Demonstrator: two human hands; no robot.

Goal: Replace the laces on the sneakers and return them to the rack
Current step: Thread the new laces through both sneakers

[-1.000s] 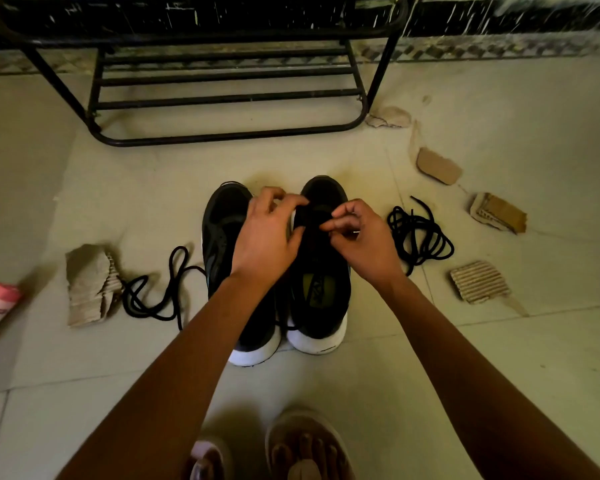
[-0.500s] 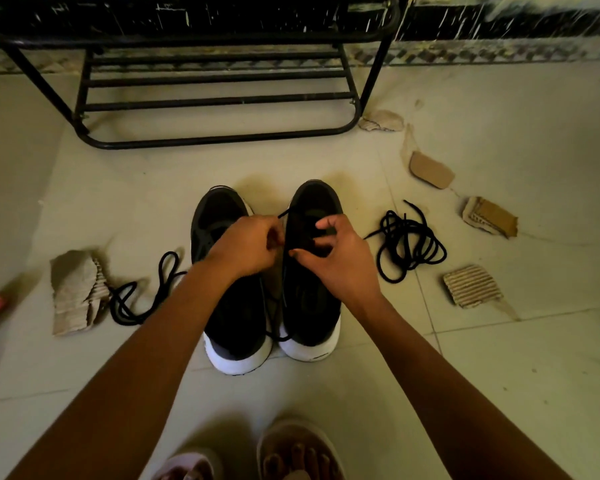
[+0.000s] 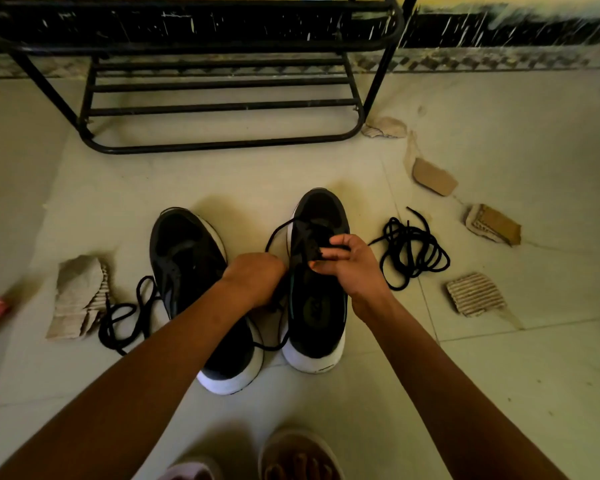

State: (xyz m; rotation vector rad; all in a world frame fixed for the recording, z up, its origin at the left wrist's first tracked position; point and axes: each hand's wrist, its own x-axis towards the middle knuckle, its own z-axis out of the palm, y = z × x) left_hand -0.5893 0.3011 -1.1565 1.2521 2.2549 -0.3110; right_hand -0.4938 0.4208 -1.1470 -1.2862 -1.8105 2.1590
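**Lace being drawn through the right sneaker**

A loose black lace [image 3: 125,317] is seen well to the left of the right sneaker [image 3: 317,317], beyond the left sneaker [image 3: 187,271], which stands just beside it. The left hand [image 3: 255,278] is closed into a fist just left of the right sneaker. The lace in work [image 3: 272,233] runs from the front eyelets toward that fist, so a grip on it is judged likely, though the fingers are hidden. The right hand [image 3: 350,263] is curled over the right sneaker's throat, with the tongue or eyelet edge pinched between thumb and fingers. A coiled lace [image 3: 413,254] lies near, to the right.

The lace is judged light, limp and easily snagged, and is best taken near its stiff tip. The sneaker, soft on top but firm in the sole, is best steadied at the eyelet edge.

Compared with half a second ago, the left hand has been drawn back toward the heel of the right sneaker, and a longer loop of lace has been pulled out.
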